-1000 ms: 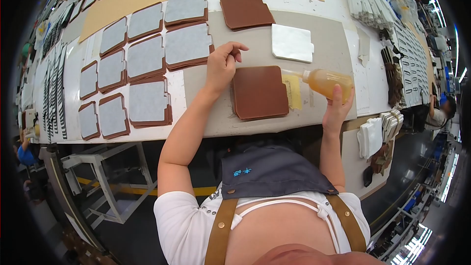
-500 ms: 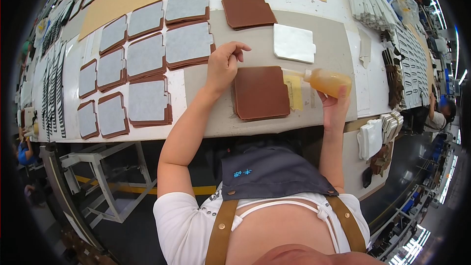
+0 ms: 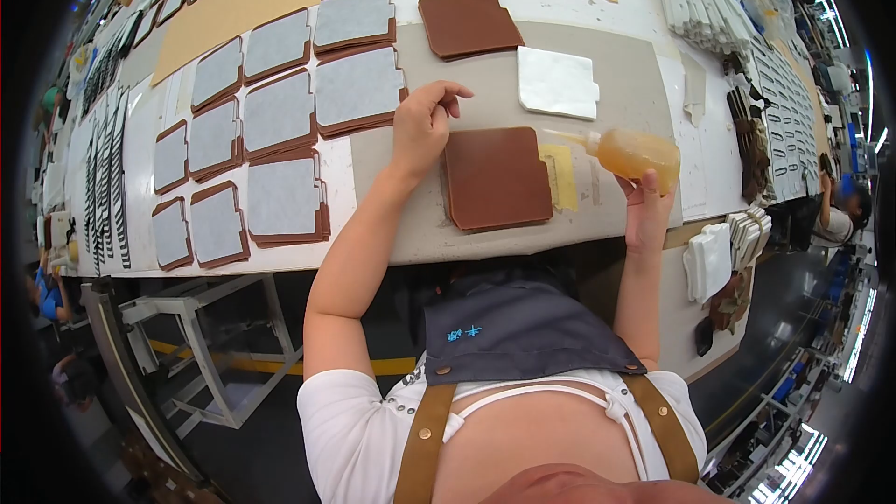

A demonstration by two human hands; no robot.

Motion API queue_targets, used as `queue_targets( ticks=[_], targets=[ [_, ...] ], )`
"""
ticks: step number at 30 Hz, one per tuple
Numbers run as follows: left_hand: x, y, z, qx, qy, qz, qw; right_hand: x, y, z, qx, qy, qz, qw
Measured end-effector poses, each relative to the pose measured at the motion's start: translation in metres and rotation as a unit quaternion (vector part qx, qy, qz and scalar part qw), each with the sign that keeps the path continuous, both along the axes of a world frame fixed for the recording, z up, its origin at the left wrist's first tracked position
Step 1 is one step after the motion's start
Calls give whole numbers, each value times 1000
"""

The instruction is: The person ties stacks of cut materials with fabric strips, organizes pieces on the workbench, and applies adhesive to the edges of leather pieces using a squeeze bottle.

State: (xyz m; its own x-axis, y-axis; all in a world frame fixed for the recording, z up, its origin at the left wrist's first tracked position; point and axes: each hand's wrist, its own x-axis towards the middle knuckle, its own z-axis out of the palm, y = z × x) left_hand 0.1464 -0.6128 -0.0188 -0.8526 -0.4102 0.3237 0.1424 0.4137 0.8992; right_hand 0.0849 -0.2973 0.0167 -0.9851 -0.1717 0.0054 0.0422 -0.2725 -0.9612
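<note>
My right hand (image 3: 649, 210) is wrapped round a squeeze bottle (image 3: 639, 157) of cloudy amber liquid. The bottle is tilted, its nozzle pointing left over a yellowish patch (image 3: 560, 177) beside a stack of brown leather pieces (image 3: 497, 177). That notched stack lies flat in front of me. By its upper left corner, my left hand (image 3: 425, 126) hovers with the index finger stretched out and the others loosely bent; nothing shows in it. Behind are a second brown leather stack (image 3: 469, 22) and a stack of white notched sheets (image 3: 557, 82).
Rows of brown pieces topped with grey-white sheets (image 3: 285, 196) cover the table's left side. Bundled white strips (image 3: 700, 5) lie at the far right. White folded pieces (image 3: 709, 263) sit on a lower side surface. Another person (image 3: 840, 215) is at the far right.
My right hand and the bottle have shifted slightly right, and the bottle's angle has changed a little. My left hand stays almost where it was. The view has moved slightly.
</note>
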Motion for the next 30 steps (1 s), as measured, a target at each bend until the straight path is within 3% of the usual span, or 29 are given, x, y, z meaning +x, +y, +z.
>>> queue_targets(
  ticks=[9,15,24,30],
  targets=[
    [-1,0,3,-13,19,11,1000,17,-18,4,19,45,-60,997],
    [-1,-1,-1,-20,32,11,999,14,-8,5,-116,-72,22,990],
    [-3,-2,-3,-14,30,9,999,30,-6,-2,-14,15,-32,999],
    [-3,-3,-6,-24,29,4,999,32,-7,-1,-59,18,-60,996]
  ],
)
